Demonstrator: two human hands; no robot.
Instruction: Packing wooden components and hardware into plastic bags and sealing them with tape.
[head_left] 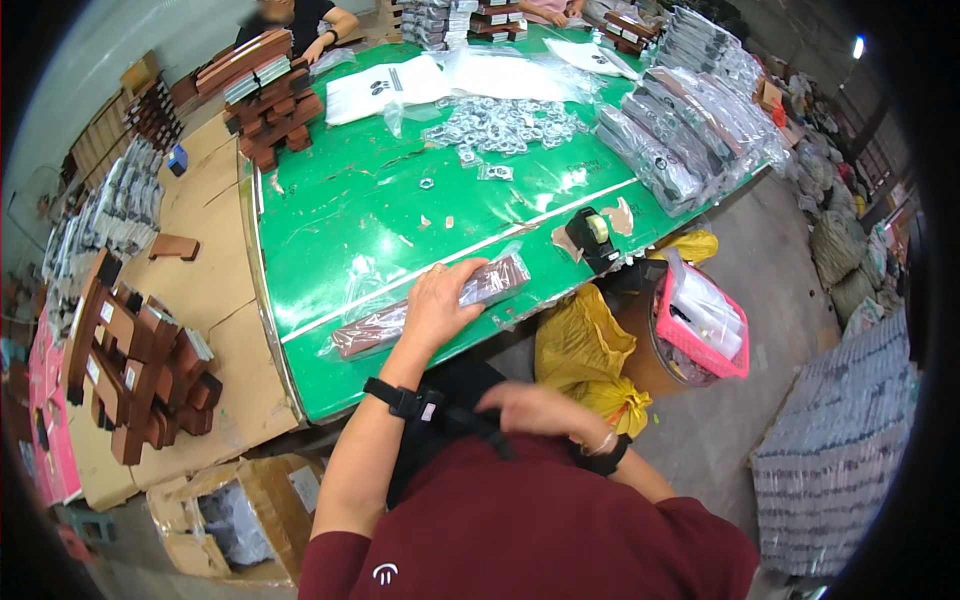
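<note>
One long brown bar in clear plastic bag (430, 305) lies flat on green desk (340, 215), near front edge, along white stripe. Left hand (437, 300) rests palm-down on bag's middle, fingers (462, 270) spread slightly, pressing, not pinching. Right hand (540, 408) off desk, held at chest against dark red shirt; fingers loosely curled, holding nothing visible. Black tape dispenser (592, 236) stands right of bag, near desk edge. Pile of small clear-bagged metal parts (505, 125) further back.
</note>
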